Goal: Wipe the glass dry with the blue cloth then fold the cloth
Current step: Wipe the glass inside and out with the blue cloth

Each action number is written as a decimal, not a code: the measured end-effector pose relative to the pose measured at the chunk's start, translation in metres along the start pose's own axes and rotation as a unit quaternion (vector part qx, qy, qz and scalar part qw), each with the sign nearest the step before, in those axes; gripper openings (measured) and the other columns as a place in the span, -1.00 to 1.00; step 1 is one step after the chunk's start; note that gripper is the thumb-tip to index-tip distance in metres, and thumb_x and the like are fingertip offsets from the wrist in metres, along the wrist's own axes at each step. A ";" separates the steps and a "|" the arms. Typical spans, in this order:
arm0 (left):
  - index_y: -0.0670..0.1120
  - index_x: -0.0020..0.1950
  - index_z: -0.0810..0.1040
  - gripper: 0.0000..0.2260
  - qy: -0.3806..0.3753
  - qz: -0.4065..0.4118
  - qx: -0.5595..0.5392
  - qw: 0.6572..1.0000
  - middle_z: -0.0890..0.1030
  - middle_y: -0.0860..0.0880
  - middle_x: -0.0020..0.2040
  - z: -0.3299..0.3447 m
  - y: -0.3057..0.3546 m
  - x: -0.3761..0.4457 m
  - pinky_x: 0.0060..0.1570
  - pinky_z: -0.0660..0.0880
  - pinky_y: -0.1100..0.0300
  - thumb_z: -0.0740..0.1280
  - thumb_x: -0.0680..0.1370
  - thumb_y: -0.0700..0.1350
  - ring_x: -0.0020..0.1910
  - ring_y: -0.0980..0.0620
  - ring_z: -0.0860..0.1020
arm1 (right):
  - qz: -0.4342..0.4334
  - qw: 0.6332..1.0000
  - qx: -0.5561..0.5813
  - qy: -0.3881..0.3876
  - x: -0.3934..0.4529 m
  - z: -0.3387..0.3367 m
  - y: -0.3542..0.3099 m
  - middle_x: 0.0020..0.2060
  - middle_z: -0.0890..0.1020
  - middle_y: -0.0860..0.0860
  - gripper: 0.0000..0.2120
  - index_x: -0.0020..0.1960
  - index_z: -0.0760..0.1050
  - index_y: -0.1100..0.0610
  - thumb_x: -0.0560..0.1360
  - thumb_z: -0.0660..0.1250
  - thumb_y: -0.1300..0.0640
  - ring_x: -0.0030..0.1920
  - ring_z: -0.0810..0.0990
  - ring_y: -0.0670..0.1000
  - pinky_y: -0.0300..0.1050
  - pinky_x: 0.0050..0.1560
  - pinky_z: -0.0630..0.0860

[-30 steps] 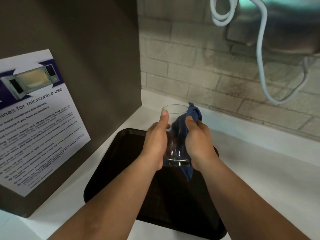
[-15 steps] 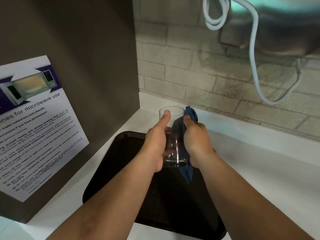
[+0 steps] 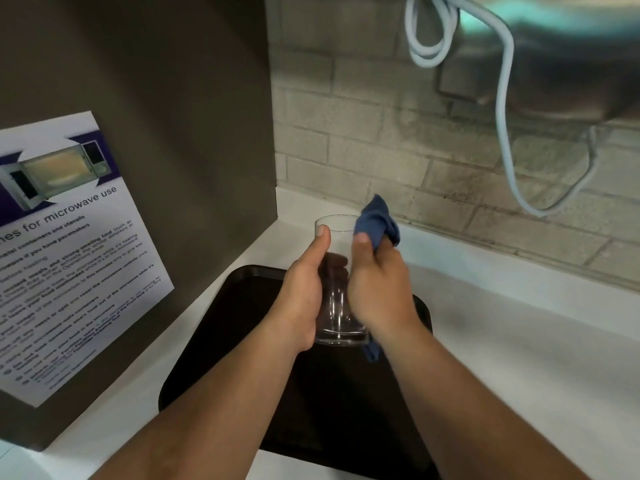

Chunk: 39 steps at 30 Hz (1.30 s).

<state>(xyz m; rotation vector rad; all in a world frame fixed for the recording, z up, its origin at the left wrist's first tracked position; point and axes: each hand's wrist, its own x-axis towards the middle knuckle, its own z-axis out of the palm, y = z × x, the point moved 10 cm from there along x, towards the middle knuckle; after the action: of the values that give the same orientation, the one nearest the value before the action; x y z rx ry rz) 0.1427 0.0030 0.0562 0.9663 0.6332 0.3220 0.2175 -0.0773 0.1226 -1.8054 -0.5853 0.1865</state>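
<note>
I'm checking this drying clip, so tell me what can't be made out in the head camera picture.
- Whether the glass is dry: too clear to show.
- Most of the blue cloth: hidden behind the right hand.
- Left hand fingers: seen only through the glass.
- Microwave notice fine print: blurred, cut off at the left edge.

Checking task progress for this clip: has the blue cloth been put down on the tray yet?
No, the blue cloth is bunched in the right hand against the glass, held above the dark tray.
</note>
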 end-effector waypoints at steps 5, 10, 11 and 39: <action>-0.15 0.07 0.75 -0.30 0.063 0.027 -0.014 0.998 0.80 -0.18 -0.04 -0.015 0.015 0.003 -0.16 0.71 -0.07 0.30 0.49 0.49 -0.10 -0.18 0.79 | 0.139 0.971 0.172 -0.090 -0.013 0.014 0.035 -0.27 0.75 0.08 -0.67 -0.08 0.61 0.06 0.64 0.15 -0.06 -0.27 0.73 0.01 -0.18 -0.35 0.60; -0.13 0.12 0.72 -0.31 0.111 0.033 0.031 0.993 0.77 -0.20 0.06 -0.025 0.018 0.006 0.13 0.67 -0.14 0.28 0.51 0.49 0.07 -0.22 0.75 | -0.047 0.994 -0.047 -0.090 -0.052 0.020 0.023 -0.15 0.64 -0.08 -0.71 0.11 0.50 -0.01 0.63 0.06 -0.10 -0.19 0.60 -0.16 -0.37 -0.20 0.42; -0.12 0.14 0.75 -0.33 0.091 0.025 0.031 0.995 0.79 -0.20 0.08 -0.021 0.013 0.007 0.17 0.67 -0.13 0.28 0.53 0.46 0.09 -0.21 0.76 | -0.086 0.987 -0.108 -0.076 -0.054 0.022 0.014 -0.07 0.59 -0.09 -0.67 0.20 0.45 0.00 0.62 0.03 -0.13 -0.14 0.57 -0.19 -0.39 -0.15 0.40; -0.10 0.25 0.68 -0.28 0.050 0.016 0.037 0.998 0.77 -0.21 0.16 -0.009 0.007 0.001 0.16 0.68 -0.23 0.33 0.44 0.49 0.11 -0.24 0.76 | 0.079 0.990 0.110 -0.046 0.005 0.006 0.015 -0.10 0.70 0.25 -0.62 -0.11 0.57 0.02 0.47 0.13 -0.23 -0.06 0.68 0.27 0.33 0.08 0.58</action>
<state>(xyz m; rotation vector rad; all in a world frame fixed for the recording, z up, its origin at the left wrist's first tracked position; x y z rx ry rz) 0.1375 0.0134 0.0584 1.0370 0.7251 0.3801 0.2240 -0.0731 0.1076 -1.6343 -0.4667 0.4275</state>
